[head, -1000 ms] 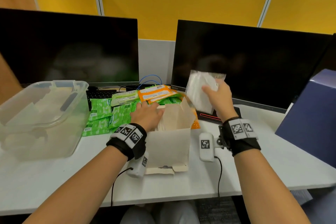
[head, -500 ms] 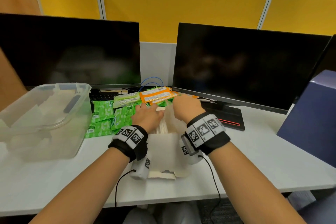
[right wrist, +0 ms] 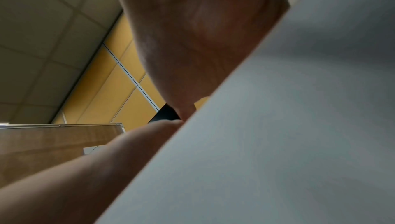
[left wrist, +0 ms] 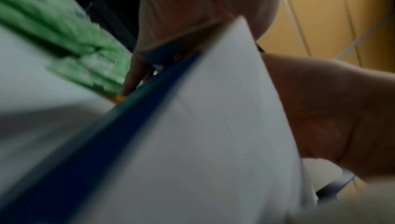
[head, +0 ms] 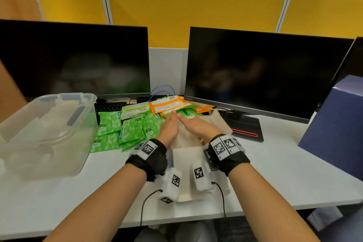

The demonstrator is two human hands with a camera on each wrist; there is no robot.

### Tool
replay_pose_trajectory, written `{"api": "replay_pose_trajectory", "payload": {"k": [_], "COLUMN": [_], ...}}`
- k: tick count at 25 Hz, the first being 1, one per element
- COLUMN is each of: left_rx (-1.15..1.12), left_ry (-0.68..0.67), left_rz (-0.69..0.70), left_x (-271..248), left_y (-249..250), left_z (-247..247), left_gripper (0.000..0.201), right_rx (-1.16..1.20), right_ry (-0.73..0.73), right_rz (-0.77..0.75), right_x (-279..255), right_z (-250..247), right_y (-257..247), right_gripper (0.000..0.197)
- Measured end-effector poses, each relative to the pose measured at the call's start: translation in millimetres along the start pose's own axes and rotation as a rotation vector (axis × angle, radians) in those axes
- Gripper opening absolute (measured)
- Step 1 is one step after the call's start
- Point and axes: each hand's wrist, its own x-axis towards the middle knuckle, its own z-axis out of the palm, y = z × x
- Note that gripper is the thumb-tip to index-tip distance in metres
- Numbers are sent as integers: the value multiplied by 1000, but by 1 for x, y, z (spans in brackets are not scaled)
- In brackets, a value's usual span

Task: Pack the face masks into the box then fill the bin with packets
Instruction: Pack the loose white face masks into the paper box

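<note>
A white cardboard box (head: 186, 156) stands on the desk in front of me. My left hand (head: 169, 128) lies against its left top edge with straight fingers. My right hand (head: 196, 126) rests flat on the top flap, fingers straight. One flap (head: 221, 122) still sticks up at the right. No face mask shows; the box's inside is covered. Green packets (head: 117, 129) and orange packets (head: 167, 104) lie just behind and left of the box. The left wrist view shows the box (left wrist: 213, 134) with a blue edge under my palm; the right wrist view shows the box wall (right wrist: 288, 126).
A clear plastic bin (head: 45, 129) with a lid leaning inside stands at the left. Two dark monitors (head: 265, 72) line the back, one with a black base (head: 245, 127) right of the box. A dark blue box (head: 334, 124) stands at the far right.
A second ago my right hand held a wrapped mask above the box. It came down into the box, and now both hands lie flat on the top flaps with no mask in sight.
</note>
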Motion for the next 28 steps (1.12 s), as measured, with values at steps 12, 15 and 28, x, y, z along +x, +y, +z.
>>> {"api": "replay_pose_trajectory", "payload": {"k": [12,15,28], "left_rx": [1021,1460,1850], "left_ry": [-155,-188,81], "left_rz": [165,148,389], "left_x": [58,80,75], "left_y": [-35,-51,-43], "left_z": [12,3,-40], "left_gripper": [36,35,77], "right_rx": [104,106,16], "right_ry": [293,342,132], "right_rz": [74,76,-6], "right_x": [22,33,45], "right_z": [-49,-42,-1], "right_y": [66,62,27], "right_gripper": [111,108,114]}}
